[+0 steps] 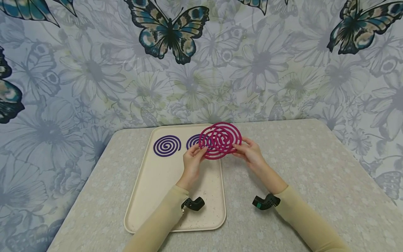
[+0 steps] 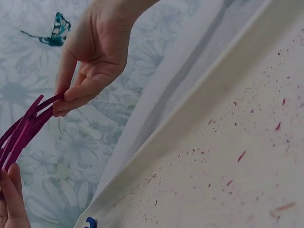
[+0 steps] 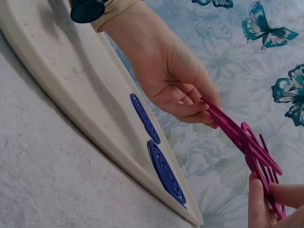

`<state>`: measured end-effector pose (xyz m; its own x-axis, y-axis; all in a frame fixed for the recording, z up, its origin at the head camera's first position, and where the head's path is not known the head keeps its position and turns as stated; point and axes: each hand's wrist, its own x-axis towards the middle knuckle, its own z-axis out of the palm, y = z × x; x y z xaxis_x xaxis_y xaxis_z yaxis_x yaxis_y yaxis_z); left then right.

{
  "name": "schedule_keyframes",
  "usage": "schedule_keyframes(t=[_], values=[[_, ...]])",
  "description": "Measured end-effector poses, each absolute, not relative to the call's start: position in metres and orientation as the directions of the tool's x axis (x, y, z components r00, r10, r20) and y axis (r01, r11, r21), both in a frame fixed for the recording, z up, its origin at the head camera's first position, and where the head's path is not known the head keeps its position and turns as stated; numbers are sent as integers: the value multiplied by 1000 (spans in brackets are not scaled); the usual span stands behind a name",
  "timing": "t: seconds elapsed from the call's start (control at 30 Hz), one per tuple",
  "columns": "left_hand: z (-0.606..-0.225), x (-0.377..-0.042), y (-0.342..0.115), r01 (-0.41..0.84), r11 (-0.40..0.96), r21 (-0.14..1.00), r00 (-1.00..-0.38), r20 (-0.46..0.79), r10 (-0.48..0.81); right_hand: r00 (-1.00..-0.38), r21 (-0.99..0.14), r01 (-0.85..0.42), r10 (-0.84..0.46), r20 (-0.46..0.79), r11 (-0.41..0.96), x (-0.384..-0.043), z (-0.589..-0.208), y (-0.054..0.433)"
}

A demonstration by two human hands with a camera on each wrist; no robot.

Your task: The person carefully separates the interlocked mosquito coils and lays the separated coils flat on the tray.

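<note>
Two magenta spirals (image 1: 224, 123) overlap in the air above the tray's far right corner; whether they are linked I cannot tell. My left hand (image 1: 192, 166) pinches the lower left edge between thumb and fingers. On the opposite side, my right hand (image 1: 252, 154) holds the right edge in its fingertips. In the right wrist view, the left hand (image 3: 173, 71) grips one end of the magenta spirals (image 3: 232, 128), and the right hand (image 3: 261, 204) the other. One purple spiral (image 1: 166, 146) lies flat at the tray's far left; a second purple spiral (image 1: 190, 140) is partly hidden behind the magenta ones.
The cream tray (image 1: 170, 196) lies on the pale patterned table (image 1: 299, 150), its surface scattered with small reddish specks and shavings. Behind the table hangs a backdrop with flowers and butterflies (image 1: 170, 33). Each wrist wears a black device (image 1: 267, 202) over a beige sleeve (image 1: 310, 217).
</note>
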<state>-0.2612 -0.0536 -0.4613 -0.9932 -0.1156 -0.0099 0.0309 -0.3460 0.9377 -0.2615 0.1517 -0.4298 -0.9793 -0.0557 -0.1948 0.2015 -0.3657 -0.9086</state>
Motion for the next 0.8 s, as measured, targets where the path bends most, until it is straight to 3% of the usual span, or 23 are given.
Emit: schedule_keyframes(t=[0.2,0.5,0.8], values=[[-463,-259,-53,53,-314,948,-989,6,-149,-987,-933,160,-30,-159,-324,-261,-431,149],[-469,-257,-49,109,-297,949,-994,113,-5,-987,-913,152,-11,-160,-378,-257,-431,146],[-469,-260,-51,133,-272,953,-989,110,-97,-993,-931,111,-13,-114,-349,-257,-431,145]])
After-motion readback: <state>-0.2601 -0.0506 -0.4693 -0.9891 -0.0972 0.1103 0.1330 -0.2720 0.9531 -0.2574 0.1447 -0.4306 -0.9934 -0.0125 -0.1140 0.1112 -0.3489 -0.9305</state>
